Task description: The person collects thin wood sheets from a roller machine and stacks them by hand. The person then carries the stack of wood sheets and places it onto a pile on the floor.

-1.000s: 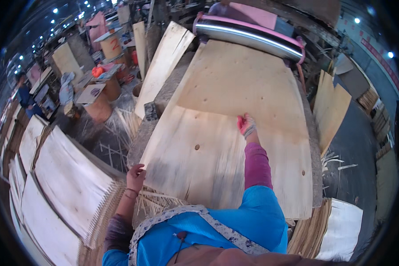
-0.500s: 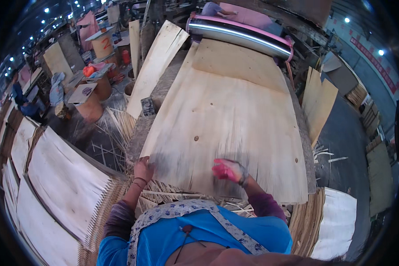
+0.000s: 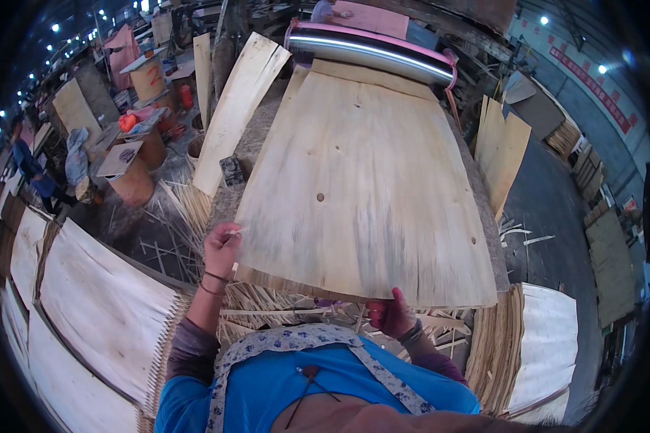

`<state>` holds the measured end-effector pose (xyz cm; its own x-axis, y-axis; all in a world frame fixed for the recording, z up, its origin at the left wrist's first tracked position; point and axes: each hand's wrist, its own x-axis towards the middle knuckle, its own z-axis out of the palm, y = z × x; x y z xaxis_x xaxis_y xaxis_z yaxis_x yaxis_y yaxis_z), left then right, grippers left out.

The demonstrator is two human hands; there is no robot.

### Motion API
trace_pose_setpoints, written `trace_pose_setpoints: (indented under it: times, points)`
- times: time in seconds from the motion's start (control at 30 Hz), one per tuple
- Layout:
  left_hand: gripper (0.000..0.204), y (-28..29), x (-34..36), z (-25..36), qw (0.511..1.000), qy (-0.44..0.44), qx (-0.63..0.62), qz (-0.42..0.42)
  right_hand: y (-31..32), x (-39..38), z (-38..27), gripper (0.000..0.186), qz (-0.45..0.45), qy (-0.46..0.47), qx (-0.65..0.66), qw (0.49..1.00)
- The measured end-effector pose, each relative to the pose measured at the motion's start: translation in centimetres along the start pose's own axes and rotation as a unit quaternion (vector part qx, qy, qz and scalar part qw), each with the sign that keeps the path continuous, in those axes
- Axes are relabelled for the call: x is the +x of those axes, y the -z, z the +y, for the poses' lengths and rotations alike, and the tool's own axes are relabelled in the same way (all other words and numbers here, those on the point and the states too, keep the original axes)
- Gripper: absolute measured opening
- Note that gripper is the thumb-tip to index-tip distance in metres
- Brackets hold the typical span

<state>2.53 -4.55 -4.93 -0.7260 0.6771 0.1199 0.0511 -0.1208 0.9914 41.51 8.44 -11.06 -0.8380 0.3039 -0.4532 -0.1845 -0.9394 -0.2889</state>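
A wide pale wood veneer sheet [image 3: 368, 180] lies over the worktable, dark grey streaks and a few knots on its face. At its near edge my right hand [image 3: 391, 315], reddish at the fingers with a dark band at the wrist, grips the sheet, thumb on top and fingers underneath. That near edge is lifted slightly. Beside the sheet's left edge, my left hand [image 3: 222, 245] is closed in a pinch on a small pale sliver of veneer [image 3: 238, 231]. Dark bands circle my left wrist.
A roller machine [image 3: 372, 54] with a bright strip crosses the table's far end; another person is behind it. Veneer stacks stand at left [image 3: 108, 303] and right [image 3: 545, 339]. Wood scraps [image 3: 267, 299] pile below the near edge. A narrow veneer strip [image 3: 242, 108] leans at left.
My right hand has moved from atop the sheet to its near edge and taken hold there. My left hand has risen slightly along the left side. The near edge has lifted.
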Motion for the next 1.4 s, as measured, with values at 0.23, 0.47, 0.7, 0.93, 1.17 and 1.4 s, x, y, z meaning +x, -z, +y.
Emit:
trace_pose_setpoints:
  times: [0.23, 0.47, 0.7, 0.93, 1.17, 1.4]
  points:
    - [0.021, 2.6, -0.5, -4.6, 0.998, 0.032, -0.002, 0.055, -1.6, 3.5, -3.1, 0.032, 0.121, 0.143, -0.202, 0.961]
    - [0.029, 1.2, -0.8, -6.0, 0.99, 0.137, 0.013, 0.021, -0.3, 12.9, -14.7, 0.022, 0.157, 0.097, -0.219, 0.958]
    - [0.025, 2.2, -3.3, -7.2, 0.981, 0.182, 0.039, 0.05, 0.8, 24.8, -26.6, 0.016, 0.133, 0.135, -0.201, 0.961]
    - [0.024, 1.1, -3.0, -8.3, 0.973, 0.076, 0.204, 0.071, -1.2, 30.1, -26.0, 0.027, 0.099, 0.187, -0.172, 0.962]
    - [0.034, 1.3, -2.1, -10.3, 0.845, -0.02, 0.533, 0.031, -1.3, 20.9, -16.2, 0.033, 0.089, 0.083, -0.271, 0.955]
    - [0.032, 0.8, -1.3, -7.8, 0.868, -0.016, 0.497, -0.017, -2.4, 6.8, -8.2, 0.041, 0.046, -0.01, -0.284, 0.958]
